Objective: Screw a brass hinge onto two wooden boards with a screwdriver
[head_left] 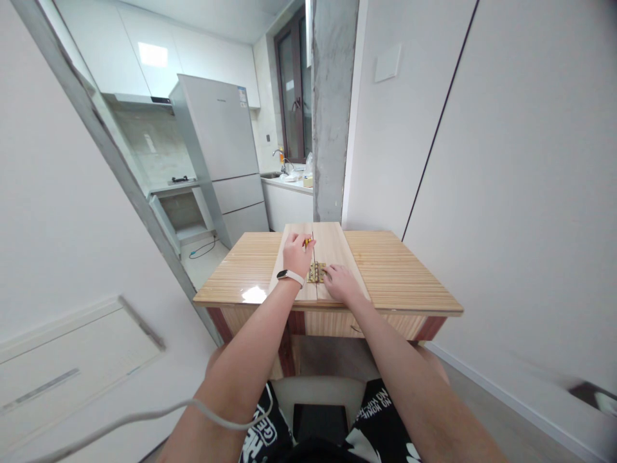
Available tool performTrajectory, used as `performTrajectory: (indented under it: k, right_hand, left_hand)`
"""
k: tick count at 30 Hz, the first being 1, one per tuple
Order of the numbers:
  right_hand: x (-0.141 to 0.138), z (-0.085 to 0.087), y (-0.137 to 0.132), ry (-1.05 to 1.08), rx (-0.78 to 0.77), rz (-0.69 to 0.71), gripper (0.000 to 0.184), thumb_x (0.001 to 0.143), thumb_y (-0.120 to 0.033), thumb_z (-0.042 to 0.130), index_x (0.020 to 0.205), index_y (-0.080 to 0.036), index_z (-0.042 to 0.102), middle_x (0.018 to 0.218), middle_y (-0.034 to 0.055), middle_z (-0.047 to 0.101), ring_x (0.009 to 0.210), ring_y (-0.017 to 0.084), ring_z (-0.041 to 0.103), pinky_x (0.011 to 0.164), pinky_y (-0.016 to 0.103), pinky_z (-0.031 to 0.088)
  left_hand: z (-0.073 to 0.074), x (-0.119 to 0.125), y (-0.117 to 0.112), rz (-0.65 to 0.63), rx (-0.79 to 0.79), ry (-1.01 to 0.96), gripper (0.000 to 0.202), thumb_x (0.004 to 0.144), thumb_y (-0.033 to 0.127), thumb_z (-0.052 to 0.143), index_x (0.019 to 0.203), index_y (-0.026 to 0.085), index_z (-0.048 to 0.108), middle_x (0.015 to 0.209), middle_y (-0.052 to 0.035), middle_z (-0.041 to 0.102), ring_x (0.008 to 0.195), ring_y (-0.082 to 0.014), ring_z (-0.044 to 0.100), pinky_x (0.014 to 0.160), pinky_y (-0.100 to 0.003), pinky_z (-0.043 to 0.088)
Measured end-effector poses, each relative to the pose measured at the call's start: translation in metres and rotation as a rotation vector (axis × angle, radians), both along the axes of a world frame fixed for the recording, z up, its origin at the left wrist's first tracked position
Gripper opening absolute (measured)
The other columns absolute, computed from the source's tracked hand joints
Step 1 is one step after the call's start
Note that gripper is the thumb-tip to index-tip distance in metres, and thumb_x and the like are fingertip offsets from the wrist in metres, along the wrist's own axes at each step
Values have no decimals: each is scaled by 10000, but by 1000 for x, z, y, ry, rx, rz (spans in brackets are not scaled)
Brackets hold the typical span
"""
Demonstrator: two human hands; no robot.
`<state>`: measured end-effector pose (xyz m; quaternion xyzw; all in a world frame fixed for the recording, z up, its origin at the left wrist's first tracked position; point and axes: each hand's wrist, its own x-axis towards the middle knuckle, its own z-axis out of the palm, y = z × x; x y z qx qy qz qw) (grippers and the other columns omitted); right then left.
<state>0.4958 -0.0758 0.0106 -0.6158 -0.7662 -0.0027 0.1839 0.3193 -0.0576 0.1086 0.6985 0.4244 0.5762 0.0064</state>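
Observation:
Two pale wooden boards (337, 247) lie side by side on a small wooden table (400, 270), meeting at a seam. A brass hinge (317, 272) sits across that seam near the front. My left hand (297, 254), with a white band on the wrist, is closed round a small yellow-and-black tool (307, 242) just above the hinge. My right hand (339, 283) rests on the right board, fingertips pressed against the hinge's right leaf.
The table stands against a grey concrete pillar (332, 109). Behind it, a kitchen holds a silver fridge (222, 154), a counter with a sink (289, 180) and a window. White walls close in on both sides. A white cable (144, 418) crosses my left arm.

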Motion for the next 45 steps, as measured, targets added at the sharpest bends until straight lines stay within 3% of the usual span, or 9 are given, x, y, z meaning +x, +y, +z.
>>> performTrajectory:
  k: [5, 10, 17, 28, 36, 41, 45]
  right_hand:
    - [0, -1, 0, 3, 16, 6, 403, 1059, -398, 383, 1337, -249, 635, 1351, 111, 634, 1283, 249, 510, 1105, 376, 320]
    - [0, -1, 0, 13, 10, -4, 395, 1058, -384, 404, 1347, -250, 636, 1355, 114, 638, 1286, 254, 512, 1113, 376, 318]
    - [0, -2, 0, 11, 34, 3, 386, 1059, -401, 396, 1311, -246, 645, 1325, 106, 647, 1268, 245, 524, 1104, 371, 331]
    - [1, -3, 1, 5, 43, 12, 401, 1064, -405, 377, 1312, -242, 646, 1319, 107, 649, 1254, 240, 529, 1094, 363, 333]
    - [1, -5, 5, 2, 28, 6, 405, 1060, -408, 388, 1325, -245, 647, 1331, 113, 647, 1268, 253, 518, 1111, 378, 320]
    - [1, -5, 4, 3, 46, 15, 395, 1055, -413, 389, 1303, -247, 649, 1315, 107, 649, 1249, 251, 526, 1091, 369, 333]
    - [2, -5, 3, 3, 44, 12, 402, 1059, -411, 380, 1316, -245, 641, 1317, 110, 646, 1256, 247, 520, 1097, 369, 323]
  left_hand:
    - [-1, 1, -1, -1, -4, 9, 102, 954, 223, 669, 1040, 220, 724, 993, -64, 640, 901, -203, 667, 872, -357, 558]
    - [0, 2, -5, -84, 15, 44, 204, 1007, 167, 542, 1126, 223, 697, 1098, -91, 683, 1002, -217, 672, 935, -375, 550]
    - [-1, 2, -5, -12, 26, 5, 81, 925, 258, 728, 997, 221, 726, 1025, -67, 635, 960, -211, 651, 908, -358, 541]
    - [-3, -2, 0, 31, 5, 3, 102, 942, 236, 696, 1036, 217, 731, 984, -60, 624, 890, -202, 655, 859, -347, 549]
    - [-3, 2, -4, -98, 22, 29, 180, 1008, 182, 562, 1115, 225, 701, 1105, -81, 693, 1022, -215, 676, 947, -365, 547]
    - [-2, 1, -5, -26, 42, 9, 80, 929, 246, 725, 1006, 226, 723, 1052, -68, 645, 1004, -218, 652, 934, -366, 540]
    - [-2, -2, -2, 25, 38, -2, 71, 919, 227, 731, 990, 222, 731, 1003, -58, 602, 923, -203, 638, 885, -354, 542]
